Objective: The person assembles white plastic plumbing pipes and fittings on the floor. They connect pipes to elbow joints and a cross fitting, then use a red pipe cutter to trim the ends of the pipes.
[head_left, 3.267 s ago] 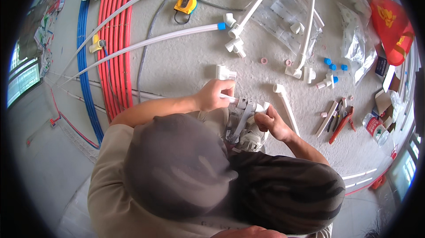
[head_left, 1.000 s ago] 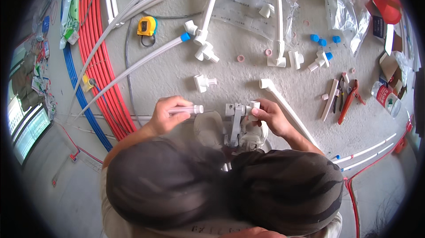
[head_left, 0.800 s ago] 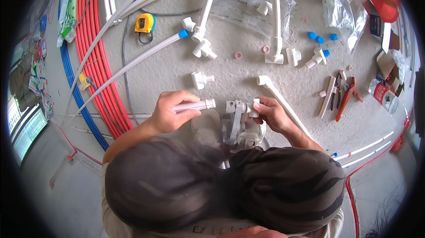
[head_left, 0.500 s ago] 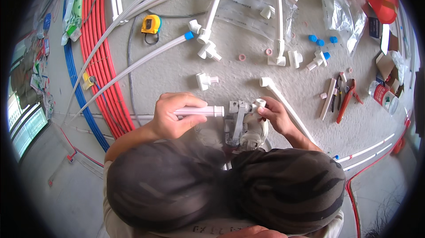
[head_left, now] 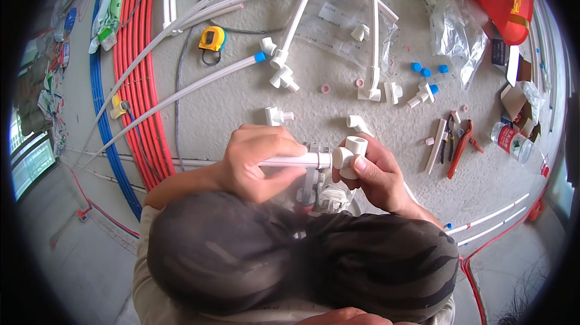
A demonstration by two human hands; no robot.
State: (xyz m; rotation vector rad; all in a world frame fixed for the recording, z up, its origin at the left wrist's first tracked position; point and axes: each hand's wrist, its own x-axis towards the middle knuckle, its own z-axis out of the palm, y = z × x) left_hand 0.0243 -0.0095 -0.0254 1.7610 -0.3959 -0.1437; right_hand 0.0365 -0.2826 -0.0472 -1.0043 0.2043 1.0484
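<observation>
My left hand (head_left: 254, 165) is closed round a white plastic pipe (head_left: 319, 160) with a faint pink stripe. In my right hand (head_left: 380, 174) is a white tee fitting (head_left: 355, 145), gripped between thumb and fingers, with one opening turned upward. The pipe's end meets the fitting's left opening; how deep it sits I cannot make out. Just below and behind them, between my knees, stands a pipe-welding tool (head_left: 306, 191), partly hidden by my hands. Beyond my right hand lies a white pipe with an elbow end (head_left: 356, 122).
Red pipes (head_left: 136, 71) and blue pipes (head_left: 104, 101) run along the left. A yellow tape measure (head_left: 211, 38), white fittings (head_left: 283, 77) and blue caps (head_left: 425, 72) lie ahead. To the right are a red-handled cutter (head_left: 462, 150), pliers (head_left: 448, 138) and a plastic bottle (head_left: 510, 142).
The pipe and the fitting were apart; now they meet in front of the tool. My right hand has brought the fitting up from the tool's right side, and the pipe has shifted right.
</observation>
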